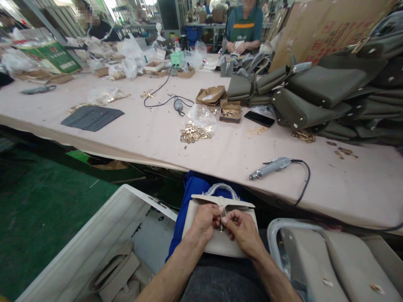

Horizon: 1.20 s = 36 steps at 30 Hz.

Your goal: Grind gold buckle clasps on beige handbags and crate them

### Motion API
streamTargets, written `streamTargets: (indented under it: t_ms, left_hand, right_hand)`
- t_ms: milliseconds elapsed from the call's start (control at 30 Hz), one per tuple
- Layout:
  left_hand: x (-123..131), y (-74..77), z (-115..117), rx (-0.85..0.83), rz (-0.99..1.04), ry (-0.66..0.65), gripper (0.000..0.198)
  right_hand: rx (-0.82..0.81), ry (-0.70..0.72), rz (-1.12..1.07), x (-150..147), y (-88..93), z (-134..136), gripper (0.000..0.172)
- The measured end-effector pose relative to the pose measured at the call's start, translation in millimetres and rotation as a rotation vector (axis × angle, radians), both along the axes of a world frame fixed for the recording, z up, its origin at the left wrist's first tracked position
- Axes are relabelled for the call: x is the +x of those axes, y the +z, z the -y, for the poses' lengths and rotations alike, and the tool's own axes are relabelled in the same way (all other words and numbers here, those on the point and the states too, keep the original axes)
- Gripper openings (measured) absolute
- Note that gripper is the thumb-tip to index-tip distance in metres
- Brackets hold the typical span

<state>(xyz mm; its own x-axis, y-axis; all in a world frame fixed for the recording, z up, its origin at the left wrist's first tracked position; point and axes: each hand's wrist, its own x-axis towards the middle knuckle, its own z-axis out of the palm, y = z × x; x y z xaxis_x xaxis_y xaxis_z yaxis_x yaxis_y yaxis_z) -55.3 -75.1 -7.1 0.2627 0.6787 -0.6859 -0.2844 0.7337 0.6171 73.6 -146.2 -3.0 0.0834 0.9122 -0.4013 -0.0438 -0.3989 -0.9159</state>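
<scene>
On my lap rests a cream handbag [220,247], its top handle [222,186] wrapped in clear plastic. Both hands meet at the middle of its front, where a narrow strap with a metal clasp [221,227] hangs below the flap. My left hand [206,218] pinches the strap from the left side. From the right, my right hand [242,226] is closed on the same strap, thumb and fingers together. The fingers partly hide the strap and its fitting.
A grey electric screwdriver [270,167] lies by the table [151,147] edge, its cord trailing right. Gold metal fittings [193,133] lie in a pile. Dark bags [315,105] are heaped at right. A white bin [78,247] stands left; beige bags [355,260] lie right. A co-worker [244,29] sits opposite.
</scene>
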Motion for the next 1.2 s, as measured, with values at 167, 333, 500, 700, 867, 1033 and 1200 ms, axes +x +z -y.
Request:
streamTargets:
  t_ms: [167,333,500,700,867,1033,1200]
  left_hand:
    - [0,2.3,0,-0.002,0.006,-0.017,0.026]
    - [-2,5.7,-1,-0.047,0.075,-0.035,0.025]
    - [-4,3.5,-2,-0.08,0.14,-0.024,0.025]
    - [-4,4.4,1,0.038,0.097,-0.044,0.032]
    - [-1,7.5,0,0.115,-0.027,-0.085,0.037]
    - [-1,4.8,2,0.131,-0.037,-0.095,0.038]
    - [-3,6.9,3,0.113,-0.028,-0.085,0.037]
  right_hand:
    - [0.037,-0.014,-0.002,2,0.2,-1,0.04]
    - [0.057,-0.03,-0.116,3,0.5,-3,0.04]
    - [0.07,-0.057,-0.192,5,-6.9,-2,0.04]
    - [0.082,-0.093,-0.247,4,-10.8,-3,0.037]
    - [0.049,-0.138,-0.367,4,-9.1,-4,0.038]
    - [0.0,-0.119,-0.472,6,-9.3,-4,0.041]
    - [-0.034,-0.25,-0.519,7,-6.5,-4,0.05]
